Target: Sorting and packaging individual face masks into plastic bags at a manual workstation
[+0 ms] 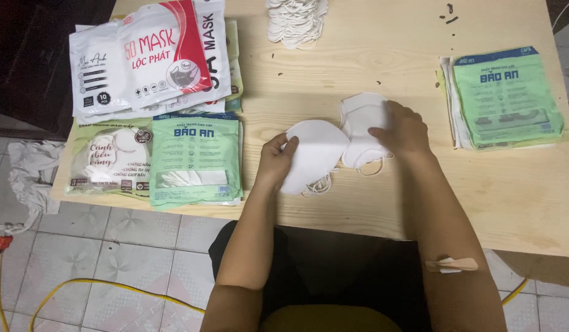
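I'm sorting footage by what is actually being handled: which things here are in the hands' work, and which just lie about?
In hand:
- left hand holding a white folded fabric mask
- right hand pressing a second white mask

Lying about:
- stack of white masks
- green printed packets
- white-and-red packets
- yellow cable on the floor

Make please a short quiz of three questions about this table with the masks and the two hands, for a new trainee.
1. True or false: the left hand holds a white mask.
2. Where does the right hand rest? A) on the green packets B) on a second white mask C) on the floor
3. What lies at the table's far edge, in the middle?

Key: 1 true. 2 B. 3 A pile of white masks.
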